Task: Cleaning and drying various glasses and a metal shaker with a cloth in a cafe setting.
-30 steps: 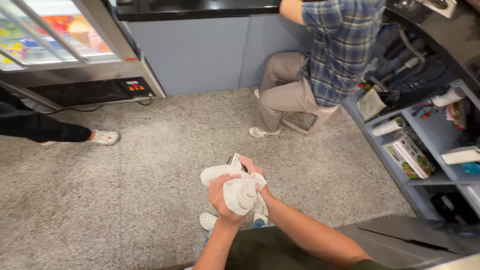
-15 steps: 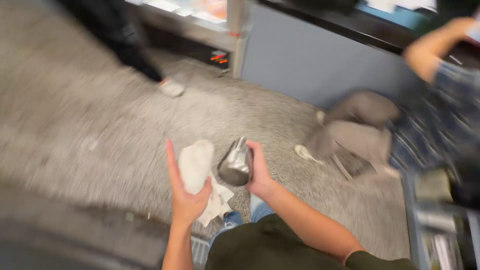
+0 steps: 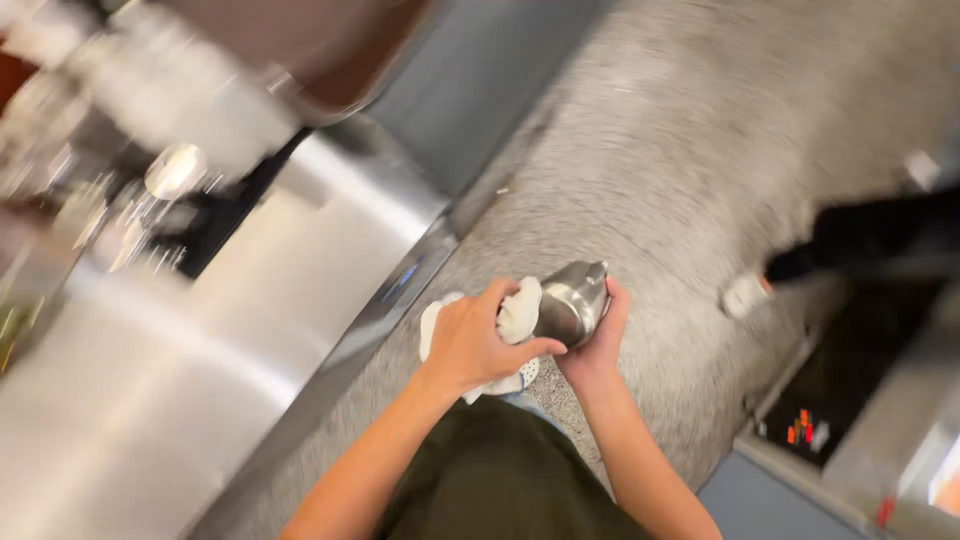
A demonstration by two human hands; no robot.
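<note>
My right hand (image 3: pixel 597 340) grips a small shiny steel pitcher (image 3: pixel 572 298) held on its side in front of my body. A white cloth (image 3: pixel 516 318) is bunched in my left hand (image 3: pixel 470 338) and pressed against the pitcher's open end. Both hands are close together above the grey speckled floor (image 3: pixel 700 150). Part of the cloth hangs below my left palm.
A stainless steel counter (image 3: pixel 200 340) runs along the left, with blurred metal equipment (image 3: pixel 150 130) on it. Another person's dark trouser leg and white shoe (image 3: pixel 745 293) stand at the right. A cabinet with small red lights (image 3: pixel 805 430) sits at the lower right.
The view has swung round to the steel counter. My left hand has closed the cloth onto the pitcher, where before it lay open on the palm.
</note>
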